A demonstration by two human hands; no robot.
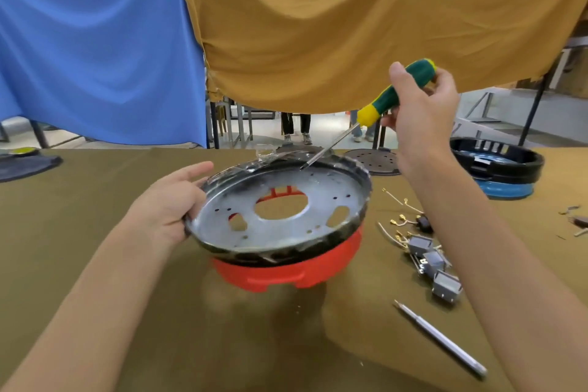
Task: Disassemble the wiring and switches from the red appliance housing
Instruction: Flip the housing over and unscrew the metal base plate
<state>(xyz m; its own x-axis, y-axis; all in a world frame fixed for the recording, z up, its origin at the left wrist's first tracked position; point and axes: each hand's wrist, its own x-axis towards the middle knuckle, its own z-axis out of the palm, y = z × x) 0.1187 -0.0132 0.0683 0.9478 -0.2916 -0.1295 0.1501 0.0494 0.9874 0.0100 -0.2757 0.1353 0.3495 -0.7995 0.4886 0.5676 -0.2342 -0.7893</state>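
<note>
The red appliance housing (286, 274) sits mid-table, tilted toward me, topped by a round silver metal plate (280, 200) with a black rim and several holes. My left hand (171, 204) grips the plate's left rim. My right hand (420, 105) holds a green and yellow screwdriver (391, 95) above the far right; its tip touches the plate's far rim. To the right of the housing lie several grey switches (432, 264) joined by wiring with brass terminals (401, 223).
A silver pen-like tool (442, 340) lies at the front right. A black and blue housing (496, 169) stands at the far right, a dark perforated disc (372, 161) behind the red one. Blue and mustard cloths hang beyond the table's far edge.
</note>
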